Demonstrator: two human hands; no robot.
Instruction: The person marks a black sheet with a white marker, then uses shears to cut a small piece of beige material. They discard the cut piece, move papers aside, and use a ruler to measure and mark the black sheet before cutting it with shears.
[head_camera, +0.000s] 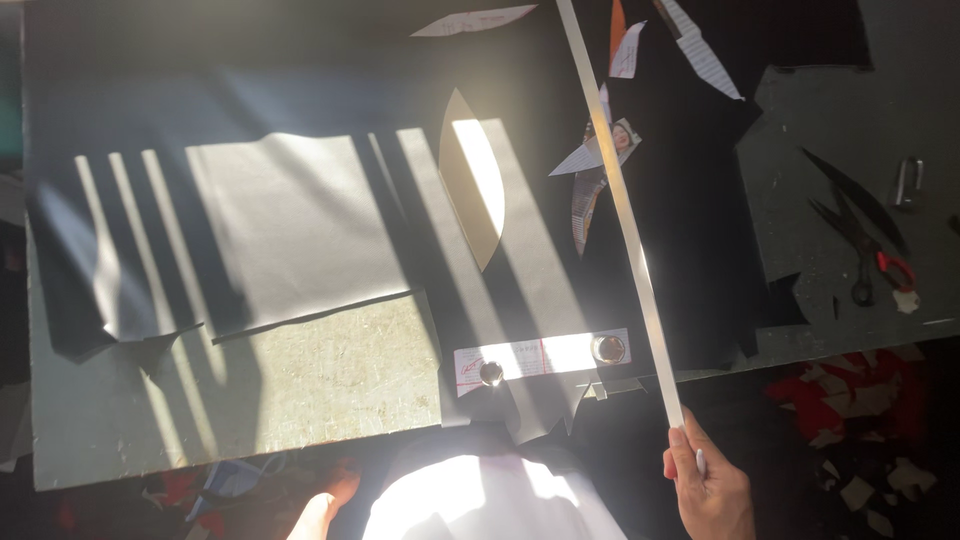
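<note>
My right hand (708, 488) is at the bottom right, below the table's front edge, gripping the near end of a long thin metal ruler (620, 205). The ruler runs up and slightly left across black fabric (690, 200) to the top of the view. My left hand is not in view. A curved, leaf-shaped paper pattern (472, 180) lies on dark fabric (300, 220) in the middle of the table. A paper strip (540, 357) with two round metal weights on it sits near the front edge.
Black scissors with a red handle part (862, 240) lie at the right on the grey table (850, 130). Paper scraps (600, 150) lie under the ruler and at the top. Red and white cloth scraps (860, 400) cover the floor. My bare foot (325, 505) shows below.
</note>
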